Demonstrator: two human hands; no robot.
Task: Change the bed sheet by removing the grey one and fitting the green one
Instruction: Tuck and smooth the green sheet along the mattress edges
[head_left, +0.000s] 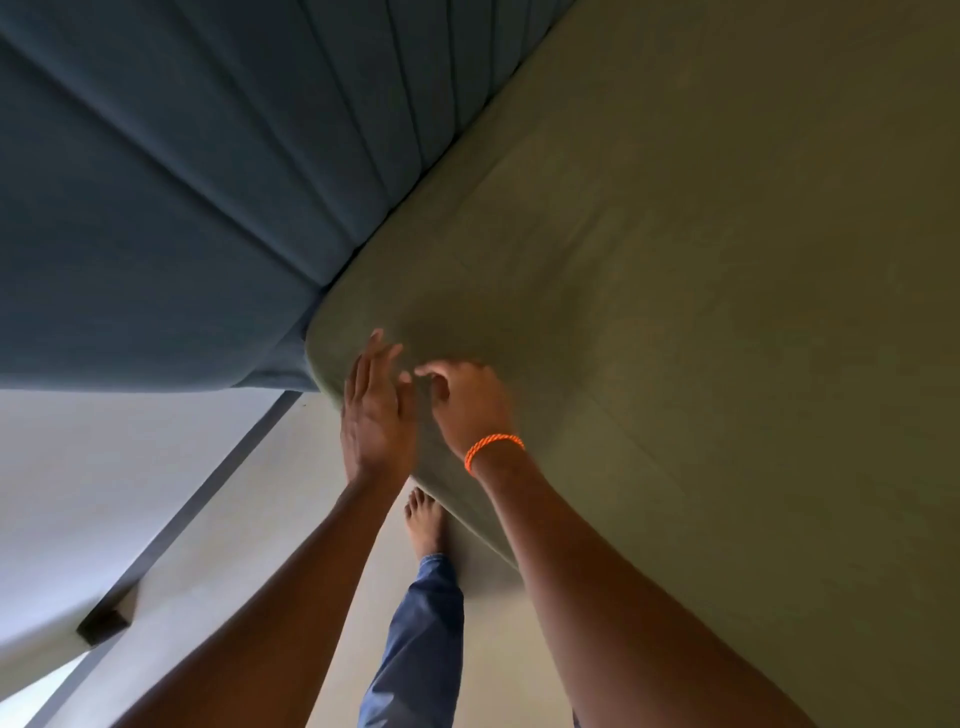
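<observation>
At frame centre, the green sheet (675, 312) already covers the corner; flat left hand (376, 415) and loosely curled, empty right hand (467, 405) smooth it.

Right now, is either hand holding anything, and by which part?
Left hand holds nothing; its straight fingers lie flat against the green sheet at the mattress corner. Right hand has curled fingers on the sheet there; motion blur hides whether they pinch fabric.

A single head-worn wide-angle view was recorded, aimed steeply downward over the corner of the bed where the green sheet (675, 312) met the blue headboard (182, 182). Both forearms were seen close to the lens, with the floor (493, 623) and a bare foot (425, 525) far below. No second view was provided, so no overlap was logged.
</observation>
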